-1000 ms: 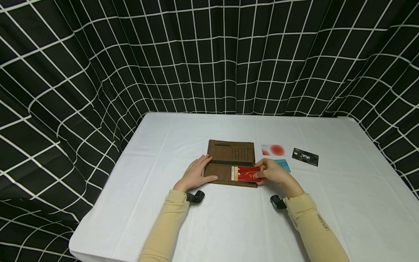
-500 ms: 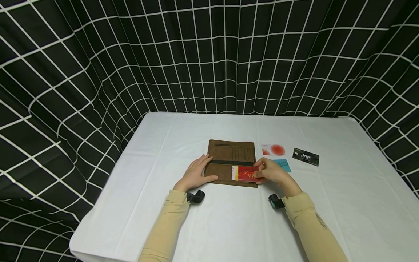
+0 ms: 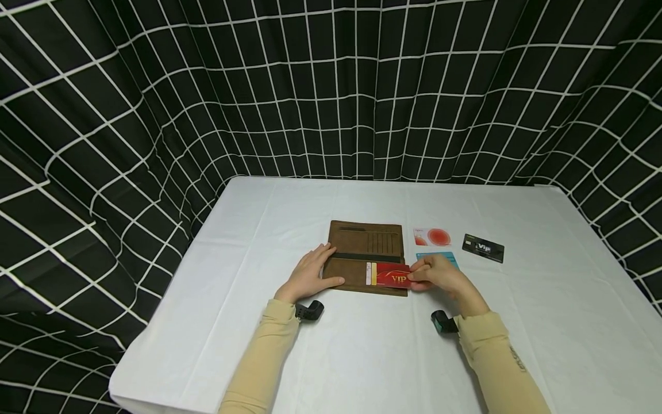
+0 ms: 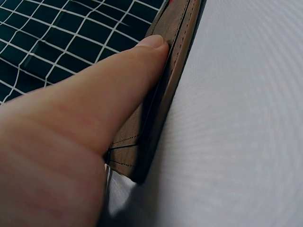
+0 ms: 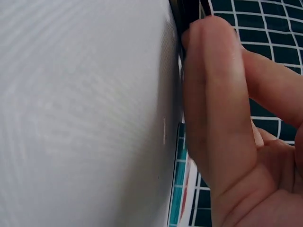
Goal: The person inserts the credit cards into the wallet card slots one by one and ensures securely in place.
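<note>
A brown wallet lies unfolded on the white table, its upper half showing a row of card slots. My left hand rests on its left side with fingers extended; in the left wrist view the thumb presses along the wallet's stitched edge. On the lower half, toward the right, is a red VIP card with a yellow and white strip at its left end. My right hand pinches this card's right end with curled fingers. The right wrist view hides the card behind the fingers.
A teal card, partly covered by my right hand, lies right of the wallet. Behind it is a white card with a red circle. Farther right lies a black VIP card. A black curtain with a white grid surrounds the table.
My right hand first shifts slightly left over the red card, then back right, showing more of the VIP lettering and covering more of the teal card. My left hand stays put.
</note>
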`<state>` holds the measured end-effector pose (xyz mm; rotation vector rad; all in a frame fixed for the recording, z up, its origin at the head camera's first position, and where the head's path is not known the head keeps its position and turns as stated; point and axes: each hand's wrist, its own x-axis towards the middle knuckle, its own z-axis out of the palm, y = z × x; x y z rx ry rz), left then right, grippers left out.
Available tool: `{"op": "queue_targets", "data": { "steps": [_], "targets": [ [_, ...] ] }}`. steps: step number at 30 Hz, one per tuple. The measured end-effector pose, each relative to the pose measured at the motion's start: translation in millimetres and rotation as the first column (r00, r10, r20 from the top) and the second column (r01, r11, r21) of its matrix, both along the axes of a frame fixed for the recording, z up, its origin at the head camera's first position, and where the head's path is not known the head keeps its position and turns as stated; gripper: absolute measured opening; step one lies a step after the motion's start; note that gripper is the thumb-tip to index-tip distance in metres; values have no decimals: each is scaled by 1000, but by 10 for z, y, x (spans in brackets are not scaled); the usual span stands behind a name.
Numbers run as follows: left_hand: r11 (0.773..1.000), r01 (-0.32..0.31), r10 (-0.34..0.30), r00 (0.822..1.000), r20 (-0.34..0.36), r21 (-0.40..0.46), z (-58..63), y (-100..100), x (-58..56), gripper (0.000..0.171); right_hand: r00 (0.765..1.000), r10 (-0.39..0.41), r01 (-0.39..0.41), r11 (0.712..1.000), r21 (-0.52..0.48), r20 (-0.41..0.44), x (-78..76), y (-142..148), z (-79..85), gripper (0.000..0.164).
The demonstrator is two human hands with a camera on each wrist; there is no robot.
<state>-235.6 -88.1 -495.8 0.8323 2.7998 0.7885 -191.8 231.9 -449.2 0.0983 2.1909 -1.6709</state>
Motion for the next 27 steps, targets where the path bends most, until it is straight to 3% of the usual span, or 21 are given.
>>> {"op": "queue_targets", "data": {
  "steps": [27],
  "targets": [
    [1000,-8,8,1000,15,-10,11,-1,-1,85,997,-74,76,996,54,-35,-83,-401,21,15]
  ]
}}
